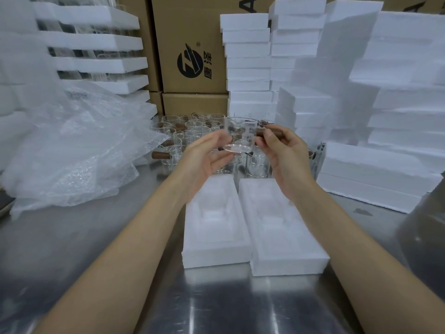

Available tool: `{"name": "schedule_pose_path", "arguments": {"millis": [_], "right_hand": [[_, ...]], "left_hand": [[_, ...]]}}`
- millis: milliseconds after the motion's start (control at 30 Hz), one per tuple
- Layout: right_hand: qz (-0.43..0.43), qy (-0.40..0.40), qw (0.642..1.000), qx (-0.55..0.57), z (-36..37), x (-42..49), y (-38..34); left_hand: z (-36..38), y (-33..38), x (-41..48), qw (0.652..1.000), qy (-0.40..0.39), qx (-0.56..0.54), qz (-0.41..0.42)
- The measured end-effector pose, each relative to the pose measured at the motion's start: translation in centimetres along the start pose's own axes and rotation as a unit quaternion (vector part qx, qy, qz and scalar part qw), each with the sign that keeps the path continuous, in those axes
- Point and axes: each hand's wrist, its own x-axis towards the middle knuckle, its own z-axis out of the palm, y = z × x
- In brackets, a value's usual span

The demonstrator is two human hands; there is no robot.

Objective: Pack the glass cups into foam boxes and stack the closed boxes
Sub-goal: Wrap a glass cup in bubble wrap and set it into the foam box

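I hold a clear glass cup with a brown wooden handle up above the table. My right hand grips the handle. My left hand is spread open beside the cup's base, fingertips touching or nearly touching the glass. Below my hands two open foam box halves lie side by side, the left half and the right half, both with moulded hollows and nothing in them. Several more glass cups with wooden handles stand behind my hands.
Crumpled bubble wrap covers the table's left. Stacks of white foam boxes rise at the right and back, and foam trays at the back left. Cardboard cartons stand behind. The steel table reaches towards me.
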Motion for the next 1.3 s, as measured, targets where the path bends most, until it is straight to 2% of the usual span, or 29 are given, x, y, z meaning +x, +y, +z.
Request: {"name": "schedule_pose_path", "arguments": {"millis": [33, 67, 100, 133, 167, 200, 233, 267, 367, 433, 567, 667, 700, 767, 833, 867, 933, 1000, 1100, 1233, 1300], "right_hand": [[0.016, 0.004, 0.999, 0.032, 0.0, 0.0, -0.1], [0.030, 0.003, 0.998, 0.051, 0.1, 0.0, -0.1], [0.040, -0.001, 0.998, 0.054, 0.1, -0.1, 0.0], [0.049, -0.008, 0.998, 0.044, 0.2, -0.2, 0.2], [0.057, -0.016, 0.998, 0.029, 0.3, -0.3, 0.3], [0.065, -0.024, 0.998, 0.012, 0.4, -0.4, 0.5], [0.072, -0.028, 0.997, -0.001, 0.5, -0.5, 0.6], [0.077, -0.032, 0.996, -0.011, 0.5, -0.5, 0.7], [0.083, -0.048, 0.995, -0.023, 0.7, -0.5, 0.7], [0.088, -0.053, 0.994, -0.022, 0.7, -0.5, 0.8], [0.100, -0.061, 0.992, -0.041, 0.6, -0.6, 0.8], [0.104, -0.052, 0.992, -0.044, 0.7, -0.6, 0.6], [0.104, -0.048, 0.992, -0.045, 0.8, -0.6, 0.6], [0.101, -0.041, 0.993, -0.044, 0.9, -0.6, 0.5], [0.093, -0.034, 0.994, -0.035, 0.8, -0.7, 0.4], [0.089, -0.027, 0.995, -0.030, 0.8, -0.6, 0.4], [0.085, -0.001, 0.996, -0.013, 0.6, -0.5, 0.2], [0.086, 0.029, 0.996, 0.010, 0.4, -0.4, 0.0], [0.084, 0.072, 0.994, 0.016, 0.1, -0.1, -0.1], [0.063, 0.106, 0.992, 0.000, 0.0, 0.1, -0.3], [0.049, 0.111, 0.992, -0.034, -0.1, 0.1, -0.5]], "left_hand": [[-0.3, 0.6, -0.2, 0.998, 0.025, 0.050, 0.031], [-0.9, 1.2, -0.3, 0.982, 0.085, 0.143, 0.086], [-1.9, 1.8, -0.5, 0.933, 0.175, 0.269, 0.165], [-3.1, 2.3, -0.7, 0.842, 0.277, 0.396, 0.241], [-4.6, 3.0, -0.8, 0.733, 0.370, 0.494, 0.288], [-6.1, 3.5, -0.9, 0.646, 0.437, 0.550, 0.298], [-7.8, 3.9, -0.9, 0.598, 0.479, 0.580, 0.278], [-9.4, 4.1, -0.9, 0.583, 0.503, 0.594, 0.234], [-12.8, 4.1, -1.3, 0.605, 0.543, 0.577, 0.084], [-14.1, 3.8, -1.3, 0.610, 0.554, 0.565, 0.040], [-14.3, 3.6, -1.2, 0.617, 0.556, 0.554, 0.053], [-12.4, 4.1, -1.2, 0.585, 0.562, 0.571, 0.126], [-11.4, 4.3, -1.1, 0.583, 0.547, 0.574, 0.178], [-8.8, 4.5, -1.0, 0.589, 0.461, 0.583, 0.319], [-6.1, 4.1, -0.8, 0.599, 0.312, 0.590, 0.441], [-5.0, 3.7, -0.7, 0.611, 0.230, 0.598, 0.465], [-3.5, 2.6, -0.6, 0.642, 0.101, 0.629, 0.427], [-3.2, 1.1, -0.4, 0.655, 0.051, 0.660, 0.364], [-3.7, -0.1, -0.1, 0.670, 0.050, 0.672, 0.310], [-3.9, 0.1, 0.2, 0.753, 0.034, 0.593, 0.283], [-3.8, 0.0, 0.1, 0.771, 0.037, 0.569, 0.284]]}}
